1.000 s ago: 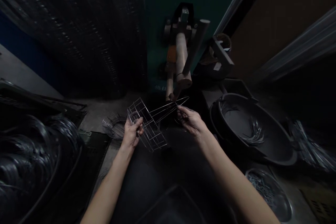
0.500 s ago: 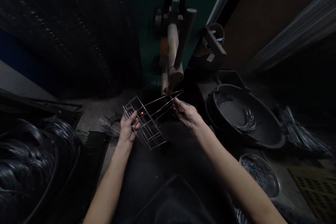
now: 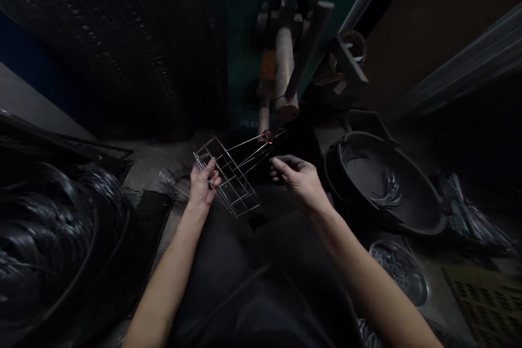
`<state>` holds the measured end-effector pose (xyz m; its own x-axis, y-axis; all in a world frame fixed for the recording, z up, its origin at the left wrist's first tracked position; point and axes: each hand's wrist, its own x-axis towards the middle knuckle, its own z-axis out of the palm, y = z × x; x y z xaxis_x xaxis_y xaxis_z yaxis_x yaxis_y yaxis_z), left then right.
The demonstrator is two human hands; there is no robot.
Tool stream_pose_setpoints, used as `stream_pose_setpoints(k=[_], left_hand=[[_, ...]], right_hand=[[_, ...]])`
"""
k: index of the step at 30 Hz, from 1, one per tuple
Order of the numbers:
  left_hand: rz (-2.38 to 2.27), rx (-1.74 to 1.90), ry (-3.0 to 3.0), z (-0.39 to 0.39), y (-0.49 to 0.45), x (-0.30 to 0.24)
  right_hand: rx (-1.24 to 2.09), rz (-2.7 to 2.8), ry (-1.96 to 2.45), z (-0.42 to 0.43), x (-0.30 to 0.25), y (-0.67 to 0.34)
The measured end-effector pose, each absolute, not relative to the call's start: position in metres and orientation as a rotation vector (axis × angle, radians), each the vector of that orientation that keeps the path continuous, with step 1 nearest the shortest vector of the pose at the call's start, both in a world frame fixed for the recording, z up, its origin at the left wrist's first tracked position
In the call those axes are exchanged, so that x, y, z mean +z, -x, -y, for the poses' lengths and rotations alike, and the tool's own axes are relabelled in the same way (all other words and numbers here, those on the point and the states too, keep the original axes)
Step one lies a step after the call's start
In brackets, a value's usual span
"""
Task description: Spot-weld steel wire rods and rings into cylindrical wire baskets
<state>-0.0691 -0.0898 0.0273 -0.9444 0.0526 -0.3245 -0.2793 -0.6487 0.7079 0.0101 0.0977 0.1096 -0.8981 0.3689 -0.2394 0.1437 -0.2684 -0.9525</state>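
My left hand (image 3: 203,185) is shut on a welded steel wire frame (image 3: 227,178), gripping its boxy cage end. The frame's long converging wires reach up and right to the copper-coloured electrodes of a spot welding machine (image 3: 284,65). An orange glow (image 3: 269,142) shows where the wire tips meet the electrodes. My right hand (image 3: 296,179) hangs open just right of those wires, holding nothing and touching nothing I can see.
A black tub (image 3: 383,185) holding bent wires stands to the right, with a steel bowl of small wire pieces (image 3: 397,272) in front of it. Dark wire coils (image 3: 44,239) are piled at left. A wire ring (image 3: 173,181) lies beyond my left hand.
My right hand has let go of the wire tips and moved back to the right. The frame has shifted up, its tips now at the electrodes with an orange glow.
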Motion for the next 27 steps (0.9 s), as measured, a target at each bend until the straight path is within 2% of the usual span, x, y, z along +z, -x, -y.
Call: stream_pose_setpoints(k=[5,8,10,14,17,20,23,27], left_hand=[[-1.360,2.659,0.300,0.088,0.030,0.016],[-1.462,2.587,0.142,0.082,-0.004,-0.001],[-1.613,2.402,-0.085,0.078,-0.024,-0.012],[-1.731,1.956,-0.489,0.076,-0.046,-0.032],[-1.486,2.112,-0.148,0.085,-0.047,-0.043],[-1.003,2.241,0.400,0.099,-0.038,-0.043],[-0.808,2.097,0.603,0.106,-0.025,-0.035],[-0.863,2.029,0.621,0.098,-0.017,-0.025]], right_hand=[[1.927,2.214,0.240,-0.073,0.128,-0.008],[1.831,2.344,0.281,-0.075,0.131,0.007],[1.963,2.384,0.399,-0.084,0.126,0.016],[2.547,2.133,0.562,-0.104,0.101,0.009],[2.684,2.010,0.506,-0.113,0.076,-0.018],[2.691,2.097,0.317,-0.114,0.049,-0.056],[2.473,2.359,0.182,-0.111,0.031,-0.093],[1.997,2.635,0.084,-0.120,0.024,-0.136]])
